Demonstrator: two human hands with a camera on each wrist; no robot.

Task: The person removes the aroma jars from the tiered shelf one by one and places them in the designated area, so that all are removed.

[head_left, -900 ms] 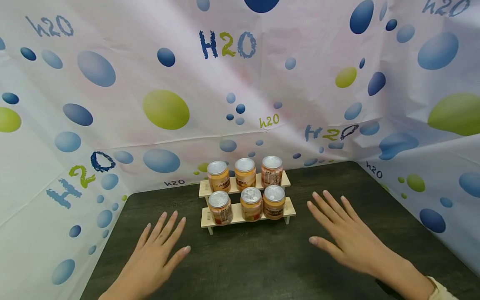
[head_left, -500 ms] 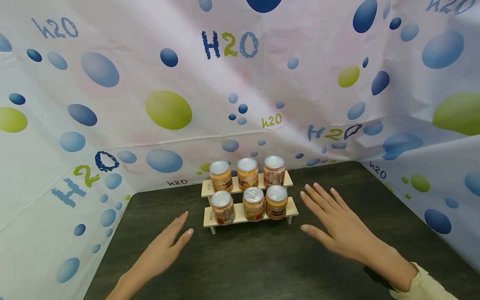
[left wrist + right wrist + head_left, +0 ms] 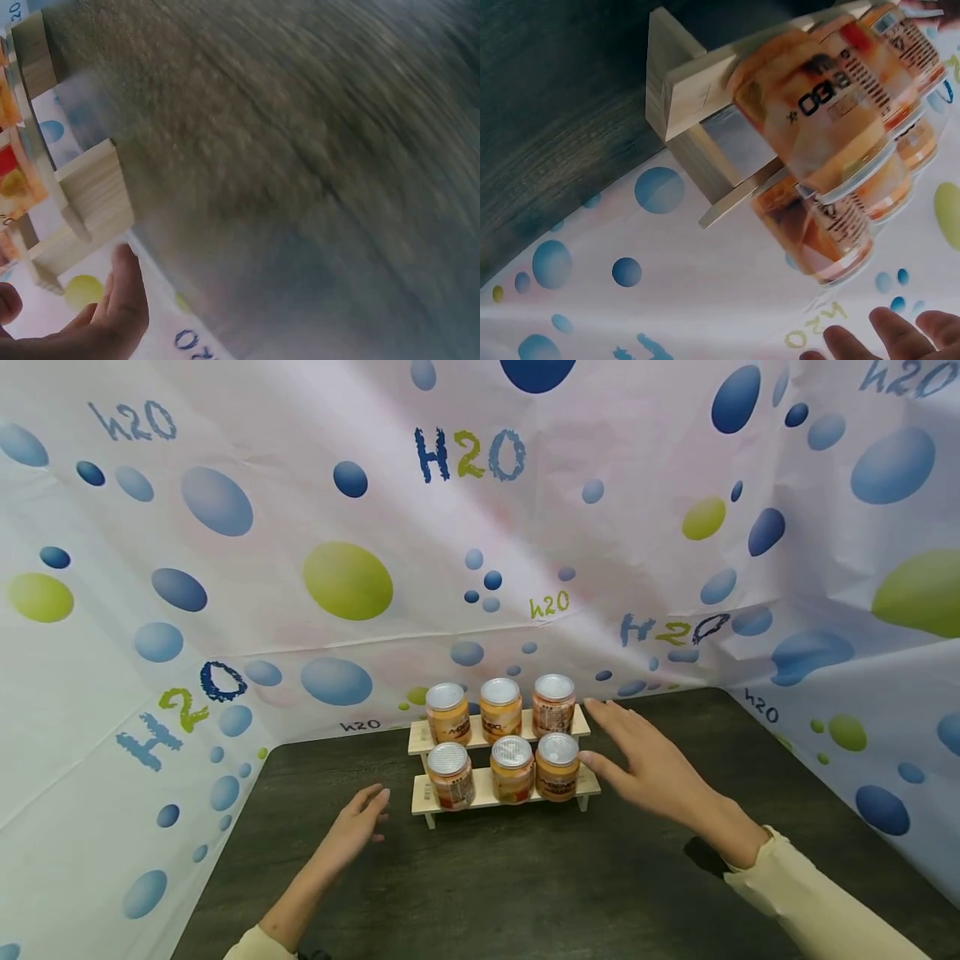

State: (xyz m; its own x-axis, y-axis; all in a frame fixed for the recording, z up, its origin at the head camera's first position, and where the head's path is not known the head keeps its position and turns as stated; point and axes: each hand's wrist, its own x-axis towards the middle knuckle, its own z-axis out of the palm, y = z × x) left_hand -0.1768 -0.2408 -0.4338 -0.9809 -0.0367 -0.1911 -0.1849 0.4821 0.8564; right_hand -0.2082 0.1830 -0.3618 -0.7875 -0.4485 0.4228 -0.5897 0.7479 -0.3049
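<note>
A two-tier wooden stand on the dark table bears lidded jars of orange fruit, three on each tier. My right hand reaches in from the right with fingers extended, its thumb tip right at the front right jar and its fingertips beside the back right jar. The right wrist view shows that front jar up close, the fingers apart from it. My left hand, fingers loosely bent and holding nothing, is left of the front left jar. In the left wrist view, a finger is near the stand's end.
A white sheet printed with blue and green dots and "H2O" lettering hangs behind the table and along both sides. The dark table extends in front of the stand and to its right.
Both hands have moved from spread, flat poses in toward the stand, the right one up to the right-hand jars. The left hand has turned and its fingers have bent. The jars remain on their tiers.
</note>
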